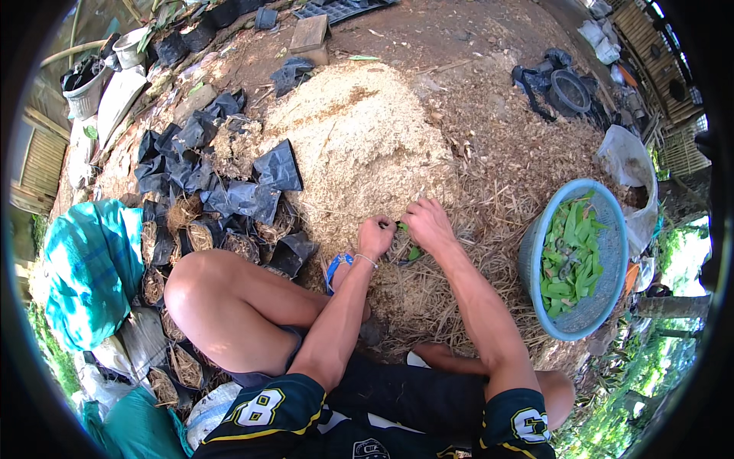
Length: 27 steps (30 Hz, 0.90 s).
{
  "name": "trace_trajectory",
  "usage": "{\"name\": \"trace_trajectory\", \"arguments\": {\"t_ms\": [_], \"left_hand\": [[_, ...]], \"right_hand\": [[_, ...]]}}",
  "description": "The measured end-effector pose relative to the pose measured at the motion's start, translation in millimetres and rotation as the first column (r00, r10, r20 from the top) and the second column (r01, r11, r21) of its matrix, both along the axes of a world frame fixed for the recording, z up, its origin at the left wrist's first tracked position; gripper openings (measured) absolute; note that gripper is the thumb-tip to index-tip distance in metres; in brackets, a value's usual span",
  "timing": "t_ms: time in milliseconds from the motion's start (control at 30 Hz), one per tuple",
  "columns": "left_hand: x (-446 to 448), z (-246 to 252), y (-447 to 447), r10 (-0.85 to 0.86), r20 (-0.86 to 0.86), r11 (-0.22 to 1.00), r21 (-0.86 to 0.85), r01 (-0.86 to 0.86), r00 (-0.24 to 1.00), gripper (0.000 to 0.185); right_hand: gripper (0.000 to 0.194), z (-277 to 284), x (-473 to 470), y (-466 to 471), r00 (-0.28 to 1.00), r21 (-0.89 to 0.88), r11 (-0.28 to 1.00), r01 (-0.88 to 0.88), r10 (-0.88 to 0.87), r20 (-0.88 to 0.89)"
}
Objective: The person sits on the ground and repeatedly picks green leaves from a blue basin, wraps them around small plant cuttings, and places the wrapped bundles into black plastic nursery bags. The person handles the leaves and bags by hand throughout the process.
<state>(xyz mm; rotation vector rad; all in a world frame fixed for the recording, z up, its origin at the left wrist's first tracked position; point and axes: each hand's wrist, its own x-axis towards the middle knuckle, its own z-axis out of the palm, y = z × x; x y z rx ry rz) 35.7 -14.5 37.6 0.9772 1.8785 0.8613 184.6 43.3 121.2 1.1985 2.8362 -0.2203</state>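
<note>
My left hand, with a thin bracelet at the wrist, is curled with thumb and fingertips together. Close beside it, my right hand is bent downward with its fingers closed. A small green leaf piece with something dark at its edge shows between the fingertips of both hands. My fingers hide most of it. Just below them, another green leaf lies on dry straw. Beyond the hands rises a heap of pale sawdust.
A blue plastic basket of green leaves stands at right. Black plastic grow bags, some filled with straw-like material, spread at left. A turquoise sack sits farther left. A wooden block and a dark round container lie beyond.
</note>
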Motion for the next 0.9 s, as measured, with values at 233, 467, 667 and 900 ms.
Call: {"name": "trace_trajectory", "arguments": {"t_ms": [233,467,667,900], "left_hand": [[-1,-2,0,-0.023,0.02,0.999,-0.024,0.023,1.0,0.024],[1,0,-1,-0.018,0.019,1.0,0.013,0.017,1.0,0.021],[-1,4,-1,-0.039,0.01,0.999,-0.001,0.039,0.999,0.021],[-3,0,-7,-0.074,0.058,0.996,0.057,0.07,0.996,0.027]], "right_hand": [[0.017,-5,-1,-1,1.0,0.025,1.0,-0.016,0.016,0.003],[0.016,-19,0,-3,0.999,0.015,1.0,-0.005,0.006,-0.032],[0.019,-17,-3,-1,0.998,-0.068,0.996,0.059,-0.06,-0.006],[0.024,1,3,5,0.991,-0.155,0.985,0.073,-0.089,-0.1]]}}
